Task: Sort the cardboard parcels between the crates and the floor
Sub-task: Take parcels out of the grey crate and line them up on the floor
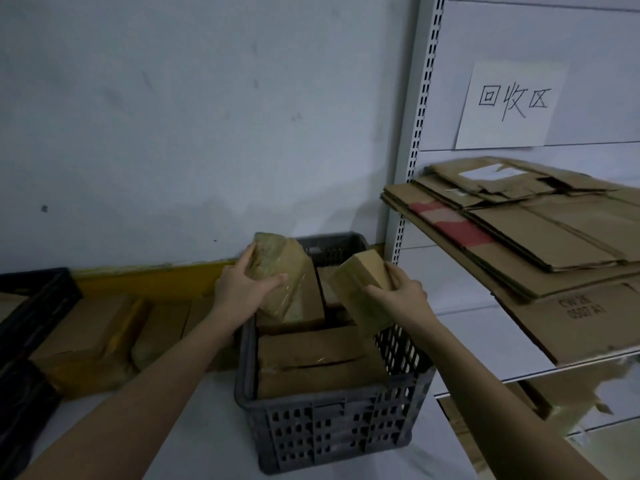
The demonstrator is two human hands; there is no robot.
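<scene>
Cardboard parcels in both hands above a grey crate, one wrapped and slick, one held by its end.

Black crate [33, 306] at nine o'clock is cut off by the frame edge, so its contents cannot be told; floor parcels [93, 337] beside it lie in dim light, their number unclear. Left hand [242, 289] grips a tape-wrapped parcel [284, 271] at its lower part, fingers curled round it; the glossy wrap could let it slip into the grey crate [332, 424] below. Right hand [398, 292] grips a plain parcel [360, 289], tilted, with its lower end over the crate's three-o'clock rim; it could catch there or drop outside. Parcels in the crate [311, 362] hide whatever lies beneath. Flattened cardboard [540, 237] overhangs its shelf at two o'clock, near the right forearm, which might knock it.
</scene>
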